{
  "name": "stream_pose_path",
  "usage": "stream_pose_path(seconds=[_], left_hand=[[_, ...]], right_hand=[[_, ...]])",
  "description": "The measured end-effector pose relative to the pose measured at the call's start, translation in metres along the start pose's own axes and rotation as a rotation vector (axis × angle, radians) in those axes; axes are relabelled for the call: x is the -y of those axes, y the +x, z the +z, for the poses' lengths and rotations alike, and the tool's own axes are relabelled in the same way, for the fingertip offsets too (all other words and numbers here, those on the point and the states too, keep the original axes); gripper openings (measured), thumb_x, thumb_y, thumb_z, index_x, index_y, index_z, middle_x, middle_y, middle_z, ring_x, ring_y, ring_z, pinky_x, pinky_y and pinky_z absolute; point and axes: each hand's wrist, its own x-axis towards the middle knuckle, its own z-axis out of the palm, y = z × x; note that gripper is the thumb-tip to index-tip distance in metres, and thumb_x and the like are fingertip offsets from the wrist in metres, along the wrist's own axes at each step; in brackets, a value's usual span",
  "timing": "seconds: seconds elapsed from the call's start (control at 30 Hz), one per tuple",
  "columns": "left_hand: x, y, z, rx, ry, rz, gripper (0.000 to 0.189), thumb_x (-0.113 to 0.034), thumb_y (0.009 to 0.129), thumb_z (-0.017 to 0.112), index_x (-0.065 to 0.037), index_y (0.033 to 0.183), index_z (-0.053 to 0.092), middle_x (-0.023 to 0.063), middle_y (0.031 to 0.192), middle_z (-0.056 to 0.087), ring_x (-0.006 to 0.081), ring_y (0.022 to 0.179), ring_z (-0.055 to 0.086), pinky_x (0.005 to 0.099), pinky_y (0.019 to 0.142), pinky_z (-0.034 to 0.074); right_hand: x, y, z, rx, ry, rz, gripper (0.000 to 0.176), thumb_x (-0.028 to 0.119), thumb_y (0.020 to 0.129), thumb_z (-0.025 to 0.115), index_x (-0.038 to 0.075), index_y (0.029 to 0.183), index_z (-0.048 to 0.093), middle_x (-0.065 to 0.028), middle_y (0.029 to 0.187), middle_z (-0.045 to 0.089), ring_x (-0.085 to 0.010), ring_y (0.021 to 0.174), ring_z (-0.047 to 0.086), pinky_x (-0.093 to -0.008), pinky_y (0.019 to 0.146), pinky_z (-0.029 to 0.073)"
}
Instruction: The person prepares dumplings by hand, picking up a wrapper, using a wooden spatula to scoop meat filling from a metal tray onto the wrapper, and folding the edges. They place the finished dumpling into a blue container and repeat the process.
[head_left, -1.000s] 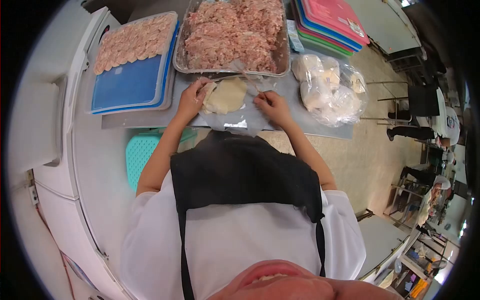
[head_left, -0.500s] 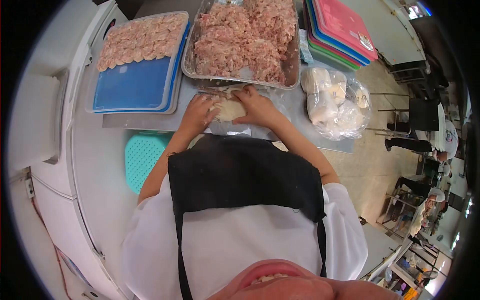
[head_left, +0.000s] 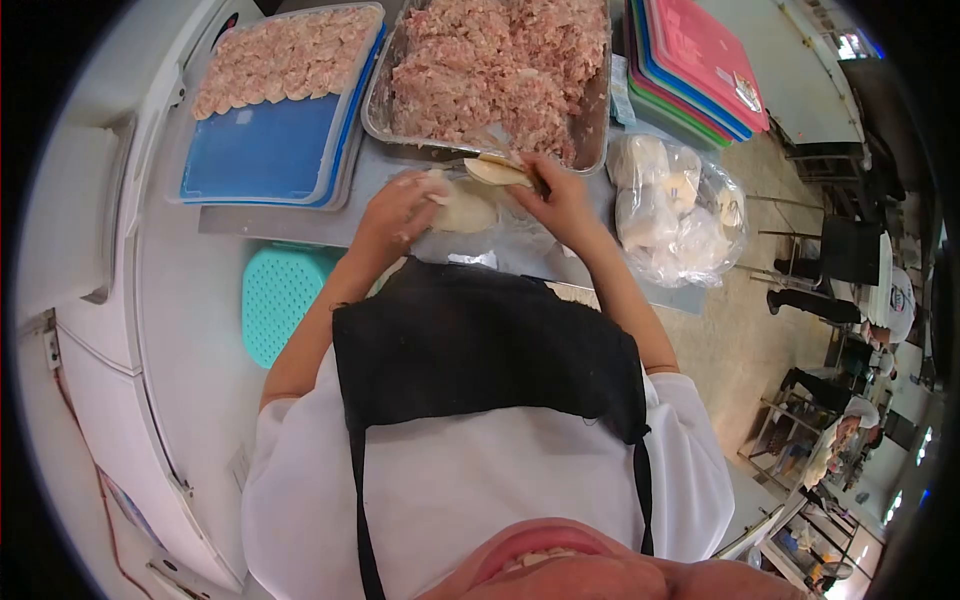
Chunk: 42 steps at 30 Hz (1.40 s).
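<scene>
My right hand (head_left: pixel 560 203) is closed on several thin, round, pale dough wrappers (head_left: pixel 498 173), held tilted just above the near rim of the meat tray. My left hand (head_left: pixel 392 210) has its fingers curled and slightly blurred, with a small pale piece of dough (head_left: pixel 437 188) at the fingertips. Between the hands, more pale dough (head_left: pixel 465 210) lies on a plastic sheet on the metal table (head_left: pixel 330 222). A metal tray (head_left: pixel 372 120) heaped with minced meat filling (head_left: pixel 490 70) stands directly beyond my hands.
Filled dumplings (head_left: pixel 285 55) sit in rows on a blue tray (head_left: pixel 260 160) at the left. At the right are a clear bag of dough wrappers (head_left: pixel 680 210) and stacked coloured lids (head_left: pixel 695 65). A turquoise perforated stool (head_left: pixel 285 305) stands below the table's edge. People (head_left: pixel 895 300) are farther right.
My right hand has lifted wrappers up and to the right from the dough on the table. My left hand has shifted slightly left, and its fingers have curled.
</scene>
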Motion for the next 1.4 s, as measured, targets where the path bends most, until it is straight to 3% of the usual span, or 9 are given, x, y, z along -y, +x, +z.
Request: stream_pose_path(seconds=[0.17,0.37,0.57,0.77,0.9,1.03,1.17,1.27,1.4], left_hand=[[-0.018,0.025,0.019,-0.046,0.386,0.202,0.02,-0.014,0.083,0.062,-0.01,0.102,0.067,0.0136,0.109,0.062,0.0311,0.098,0.058,0.038,0.082,0.046],[-0.015,0.039,0.017,0.02,-0.001,0.039,0.024,-0.014,0.086,0.06,-0.006,0.109,0.063,0.0116,0.109,0.064,0.0303,0.103,0.059,0.0403,0.088,0.046],[-0.066,0.054,0.021,0.156,-1.379,-0.521,0.048,-0.03,0.096,0.054,-0.006,0.135,0.041,0.0113,0.129,0.052,0.0226,0.115,0.054,0.0373,0.097,0.045],[-0.062,0.068,0.021,-0.048,-1.957,-0.726,0.074,-0.063,0.092,0.039,-0.005,0.138,0.037,0.0137,0.132,0.048,0.0282,0.118,0.051,0.0472,0.104,0.038],[-0.06,0.07,0.02,-0.057,-2.001,-0.783,0.08,-0.069,0.09,0.035,-0.004,0.136,0.043,0.0164,0.13,0.049,0.0318,0.121,0.047,0.0495,0.105,0.034],[-0.063,0.057,-0.027,-0.038,-1.879,-0.579,0.084,-0.072,0.09,0.028,-0.004,0.138,0.04,0.018,0.133,0.047,0.0299,0.12,0.048,0.0479,0.106,0.032],[-0.03,0.043,-0.045,-0.45,-1.286,-0.548,0.081,-0.065,0.094,0.02,0.001,0.135,0.041,0.0213,0.134,0.047,0.0317,0.122,0.048,0.0453,0.106,0.034],[-0.011,0.032,-0.036,-0.456,-1.224,-0.512,0.07,-0.057,0.098,0.025,0.003,0.128,0.046,0.0179,0.125,0.054,0.0283,0.114,0.053,0.0413,0.099,0.041],[0.001,0.014,-0.006,-0.219,-0.584,-0.32,0.045,-0.039,0.093,0.053,-0.003,0.121,0.054,0.0139,0.116,0.058,0.0276,0.106,0.056,0.0407,0.094,0.044]], right_hand=[[0.0,-0.002,-0.014,0.016,0.081,0.132,0.031,0.029,0.087,0.067,0.003,0.104,0.063,-0.0112,0.077,0.064,-0.0172,0.064,0.057,-0.03,0.061,0.046],[0.001,-0.007,-0.023,-0.043,0.207,0.164,0.028,0.028,0.09,0.065,0.001,0.09,0.062,-0.0063,0.066,0.054,-0.0102,0.061,0.046,-0.0289,0.057,0.041],[-0.002,0.013,-0.023,0.036,0.355,0.124,0.027,0.028,0.092,0.061,0.0,0.091,0.063,-0.0064,0.07,0.057,-0.0114,0.068,0.052,-0.0288,0.063,0.044],[0.033,0.016,0.01,-0.218,-0.124,-0.341,0.033,0.022,0.088,0.061,0.004,0.115,0.058,-0.0164,0.089,0.064,-0.0334,0.08,0.063,-0.0403,0.075,0.05],[0.023,0.021,0.026,-0.018,0.01,-0.231,0.035,0.019,0.083,0.064,0.011,0.116,0.057,-0.0174,0.098,0.064,-0.0339,0.089,0.064,-0.0409,0.073,0.05],[0.0,0.028,-0.008,-0.14,-0.276,-0.008,0.032,0.024,0.083,0.064,0.01,0.112,0.06,-0.015,0.078,0.065,-0.0342,0.074,0.065,-0.0403,0.067,0.05],[0.018,0.009,-0.02,0.028,-0.121,-0.001,0.03,0.029,0.086,0.065,0.007,0.106,0.062,-0.0157,0.075,0.064,-0.031,0.069,0.064,-0.0384,0.064,0.049],[0.03,0.018,0.006,0.101,0.045,-0.074,0.027,0.029,0.09,0.062,0.004,0.101,0.062,-0.015,0.069,0.06,-0.0248,0.062,0.062,-0.037,0.058,0.046],[0.012,0.04,0.002,0.129,-0.098,-0.023,0.025,0.023,0.088,0.062,0.005,0.105,0.064,-0.0177,0.081,0.065,-0.0321,0.072,0.064,-0.04,0.067,0.048]])
